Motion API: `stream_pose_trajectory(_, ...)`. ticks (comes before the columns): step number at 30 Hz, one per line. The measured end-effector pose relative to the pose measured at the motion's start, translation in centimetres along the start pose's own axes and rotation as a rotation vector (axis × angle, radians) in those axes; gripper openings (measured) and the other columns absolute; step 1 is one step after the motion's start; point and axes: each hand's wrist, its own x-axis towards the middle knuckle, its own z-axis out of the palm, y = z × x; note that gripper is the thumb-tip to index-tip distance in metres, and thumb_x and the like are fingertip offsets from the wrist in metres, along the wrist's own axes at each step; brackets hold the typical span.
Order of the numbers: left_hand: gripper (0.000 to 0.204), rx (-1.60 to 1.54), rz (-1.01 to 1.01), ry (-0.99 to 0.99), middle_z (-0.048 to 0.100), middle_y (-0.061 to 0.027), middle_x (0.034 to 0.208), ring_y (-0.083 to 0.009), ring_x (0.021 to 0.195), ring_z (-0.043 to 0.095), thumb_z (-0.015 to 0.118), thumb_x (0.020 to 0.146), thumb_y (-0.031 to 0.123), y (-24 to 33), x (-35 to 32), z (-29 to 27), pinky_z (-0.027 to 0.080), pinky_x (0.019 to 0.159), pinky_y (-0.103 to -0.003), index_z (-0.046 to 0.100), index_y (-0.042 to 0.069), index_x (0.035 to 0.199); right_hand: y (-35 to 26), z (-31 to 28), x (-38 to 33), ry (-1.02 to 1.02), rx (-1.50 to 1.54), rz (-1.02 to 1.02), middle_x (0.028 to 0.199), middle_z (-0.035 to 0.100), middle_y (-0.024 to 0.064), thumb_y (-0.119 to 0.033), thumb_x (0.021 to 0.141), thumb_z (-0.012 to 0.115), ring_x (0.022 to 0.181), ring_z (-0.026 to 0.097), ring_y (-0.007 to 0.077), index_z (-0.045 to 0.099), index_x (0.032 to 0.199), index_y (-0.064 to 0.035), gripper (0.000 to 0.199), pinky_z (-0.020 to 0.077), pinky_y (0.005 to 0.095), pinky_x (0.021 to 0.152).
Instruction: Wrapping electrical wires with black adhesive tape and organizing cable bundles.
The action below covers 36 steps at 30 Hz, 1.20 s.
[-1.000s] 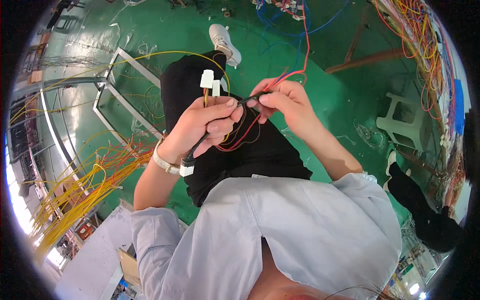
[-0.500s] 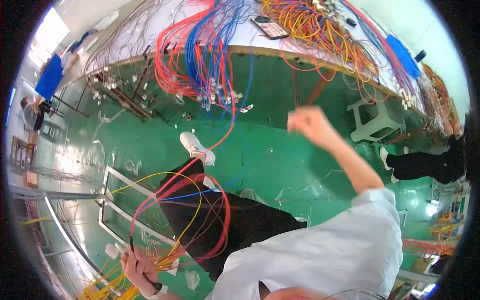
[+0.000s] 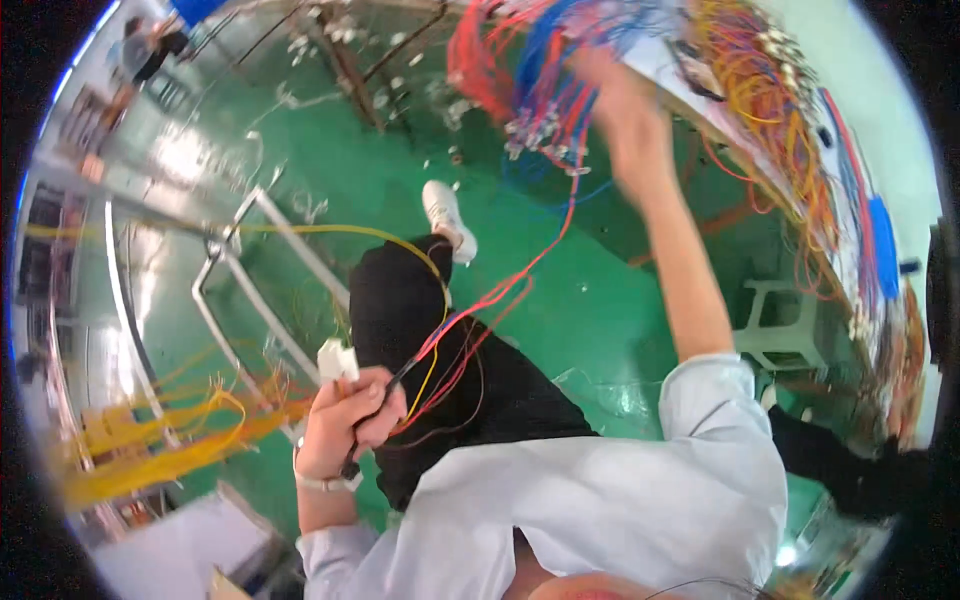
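My left hand (image 3: pixel 348 418) is closed around a wire harness (image 3: pixel 462 318) just above my lap. Its red, yellow and brown wires run out of a black sleeve in the grip. A white connector block (image 3: pixel 338 360) sticks up beside the fingers. Red strands stretch from the harness toward the table edge. There my right hand (image 3: pixel 630 120) reaches forward, blurred by motion, next to hanging bunches of blue wires (image 3: pixel 545 75) and red wires (image 3: pixel 478 65). White connectors (image 3: pixel 535 130) dangle at the ends of these bunches. Whether the right fingers grip any wire is hard to see.
Yellow and orange wires (image 3: pixel 755 80) lie along the table (image 3: pixel 650 55). A metal frame (image 3: pixel 280 250) stands left of my leg, with a yellow wire bundle (image 3: pixel 170 460) nearby. A pale stool (image 3: pixel 785 325) is at the right. Plastic scraps litter the green floor.
My view has turned to the right. My left hand has come in closer to my lap with the harness. My right hand has reached forward to the hanging wires at the table.
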Motion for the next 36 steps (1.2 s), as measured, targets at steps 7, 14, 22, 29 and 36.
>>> stream_pose_trajectory(7, 0.033, -0.231, 0.424, -0.217, 0.058, -0.0149, 0.074, -0.0173, 0.044, 0.046, 0.048, 0.094, 0.03, -1.8, 1.2, -1.9, 0.036, 0.04, -0.027, 0.057, -0.001, 0.097, -13.9, 9.1, -12.6, -0.37, 0.709, 0.144, 0.075, 0.061, 0.0071, -0.013, 0.088, 0.059, 0.065, 0.06, 0.0224, 0.059, 0.088, -0.0032, 0.01, 0.0468, 0.0315, 0.056)
stream_pose_trajectory(14, 0.039, -0.373, 0.604, -0.175, 0.058, -0.0165, 0.108, -0.0185, 0.069, 0.053, 0.039, 0.1, 0.025, -4.8, 6.9, 1.4, 0.049, 0.064, -0.033, 0.045, -0.004, 0.126, -18.3, 11.9, -17.0, -0.388, 0.964, 0.728, 0.062, 0.054, 0.0088, -0.01, 0.091, 0.055, 0.055, 0.05, 0.0128, 0.059, 0.082, 0.0018, 0.016, 0.0426, 0.0291, 0.053)
stream_pose_trajectory(22, 0.038, -0.353, 0.71, -0.188, 0.029, 0.0047, 0.057, -0.0056, 0.042, 0.02, 0.051, 0.095, 0.039, -7.0, 3.6, -1.2, 0.018, 0.039, -0.024, 0.037, 0.011, 0.074, -10.0, 10.4, -17.1, 0.223, 0.035, 0.392, 0.103, 0.052, 0.0149, -0.014, 0.07, 0.075, 0.1, 0.05, 0.0278, 0.055, 0.087, -0.0077, 0.027, 0.0401, 0.0363, 0.088)
stream_pose_trajectory(29, 0.04, -0.547, 0.213, -0.039, 0.022, 0.0066, 0.048, -0.0062, 0.04, 0.019, 0.038, 0.099, 0.038, -13.2, 1.9, -2.9, 0.017, 0.041, -0.025, 0.038, 0.012, 0.069, -0.4, 8.2, -15.0, 0.309, 1.499, 1.383, 0.079, 0.057, 0.0054, -0.029, 0.093, 0.053, 0.068, 0.055, 0.0152, 0.054, 0.103, 0.0023, 0.033, 0.0501, 0.0316, 0.066)
stream_pose_trajectory(36, 0.035, -0.431, 0.11, 0.074, 0.026, 0.0055, 0.049, -0.0062, 0.041, 0.022, 0.042, 0.096, 0.03, -14.9, -0.5, -5.1, 0.017, 0.04, -0.024, 0.045, 0.008, 0.069, 3.4, 1.4, -15.7, 0.471, 0.714, 1.175, 0.056, 0.043, -0.0033, -0.018, 0.095, 0.045, 0.051, 0.041, 0.0091, 0.062, 0.088, -0.0021, 0.024, 0.0351, 0.0239, 0.048)
